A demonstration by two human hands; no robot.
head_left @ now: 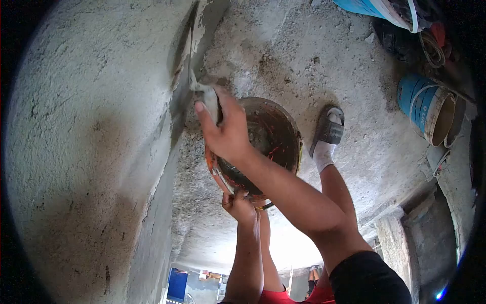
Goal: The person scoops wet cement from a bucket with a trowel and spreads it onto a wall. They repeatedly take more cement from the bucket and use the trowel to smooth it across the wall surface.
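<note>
My right hand (226, 125) is closed around the handle of a trowel (195, 84) smeared with grey mortar. The trowel's thin blade appears edge-on against the lower part of the plastered wall (86, 116). Below my right forearm stands a round bucket (276, 107), orange where its outside shows, its inside coated with dark wet mix. My left hand (241, 206) grips the bucket's near rim, fingers wrapped over the edge. My right forearm covers part of the bucket's opening.
Rough concrete floor (364, 66) surrounds the bucket, with crumbs of debris. A sandalled foot (330, 126) is right of it. A blue bucket (422, 109) lies tipped over at the right, and another blue container (372, 9) is at the top right. Someone's legs (312, 278) show far behind.
</note>
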